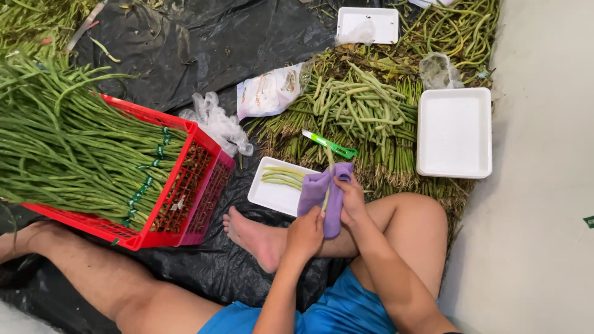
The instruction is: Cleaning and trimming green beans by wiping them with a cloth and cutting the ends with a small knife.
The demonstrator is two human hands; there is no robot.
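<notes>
I sit on the floor with a purple cloth (317,188) draped over both hands. My left hand (305,235) grips the cloth's lower part around a long green bean (327,185) that runs up through it. My right hand (351,198) pinches the cloth's upper right edge against the same bean. Just behind the cloth lies a white foam tray (272,196) holding a few cut beans (282,177). A green-handled knife (330,145) rests on the bean pile beyond it.
A red crate (185,198) full of bundled long beans (68,154) stands at left. A heap of beans (359,111) lies ahead, with two more white trays (455,132) (367,25), plastic bags (269,91) and black sheeting (185,43). Pale floor (544,185) is at right.
</notes>
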